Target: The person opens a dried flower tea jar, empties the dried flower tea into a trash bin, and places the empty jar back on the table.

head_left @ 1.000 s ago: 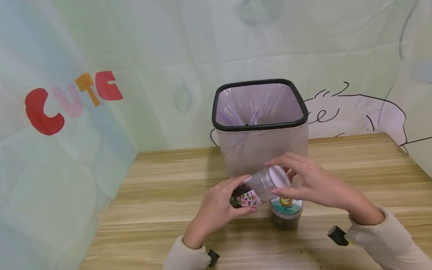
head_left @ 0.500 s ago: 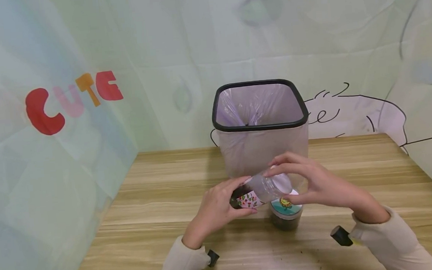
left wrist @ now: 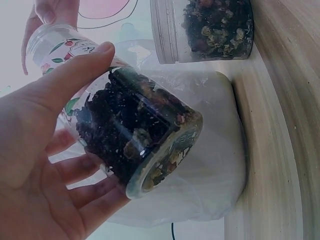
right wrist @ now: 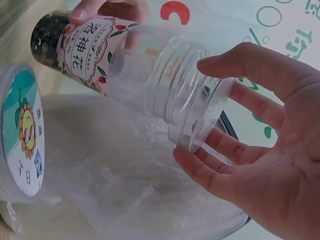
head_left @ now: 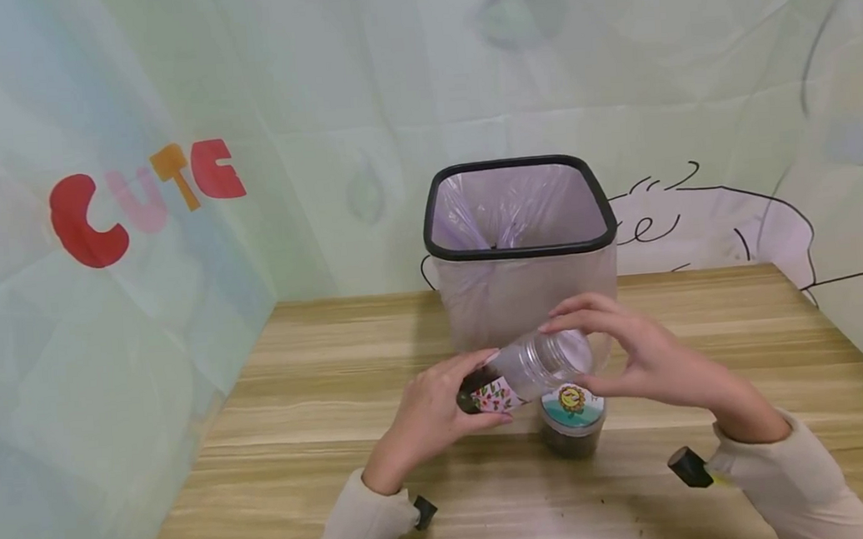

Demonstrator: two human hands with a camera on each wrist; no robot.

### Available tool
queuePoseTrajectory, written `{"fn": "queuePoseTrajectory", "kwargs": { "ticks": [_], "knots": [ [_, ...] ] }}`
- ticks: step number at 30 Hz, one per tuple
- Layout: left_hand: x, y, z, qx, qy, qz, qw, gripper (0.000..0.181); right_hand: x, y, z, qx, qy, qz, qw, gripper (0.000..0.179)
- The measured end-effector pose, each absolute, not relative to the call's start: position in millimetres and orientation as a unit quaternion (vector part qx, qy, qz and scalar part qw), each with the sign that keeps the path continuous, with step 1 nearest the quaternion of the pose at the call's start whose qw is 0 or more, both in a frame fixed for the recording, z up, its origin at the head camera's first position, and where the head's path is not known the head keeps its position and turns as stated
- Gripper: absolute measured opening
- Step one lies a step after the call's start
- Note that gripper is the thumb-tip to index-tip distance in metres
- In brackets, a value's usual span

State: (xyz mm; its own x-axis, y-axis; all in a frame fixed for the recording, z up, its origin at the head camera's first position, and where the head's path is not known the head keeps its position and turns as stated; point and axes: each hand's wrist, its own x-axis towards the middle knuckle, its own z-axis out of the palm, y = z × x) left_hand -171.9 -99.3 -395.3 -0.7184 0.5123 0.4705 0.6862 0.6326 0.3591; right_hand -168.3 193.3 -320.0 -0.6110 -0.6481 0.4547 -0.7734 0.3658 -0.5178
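Observation:
My left hand (head_left: 429, 407) grips a clear plastic jar (left wrist: 135, 125) round its lower part, tilted with its mouth up to the right. Dark dried flowers or leaves lie at the bottom end, and a pink floral label (right wrist: 85, 50) wraps its side. At the threaded mouth, my right hand (head_left: 644, 359) holds a clear lid (right wrist: 207, 117) by its edge with thumb and fingers; the lid sits right at the rim. A second jar (head_left: 574, 431), with a sunflower sticker on its lid, stands upright on the table just below them.
Behind the hands stands a bin (head_left: 527, 292) with a black rim and a thin plastic liner. Small dark crumbs (head_left: 640, 530) are scattered on the wooden table (head_left: 318, 361) near its front. A printed cloth backdrop (head_left: 328, 76) hangs at the back and sides.
My right hand has shifted slightly right, drawing the lid outward along the jar's axis, so more of the threaded neck shows. The left hand and its jar have stayed nearly still.

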Motion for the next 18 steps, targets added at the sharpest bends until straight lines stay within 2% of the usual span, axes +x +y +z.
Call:
{"fn": "queuePoseTrajectory", "kwargs": {
  "ticks": [18],
  "knots": [
    [-172,-97,-393,-0.33,-0.89,-0.276,0.149,0.079,-173,236,-348,0.402,-0.839,0.348,0.118,0.064]
  ]
}}
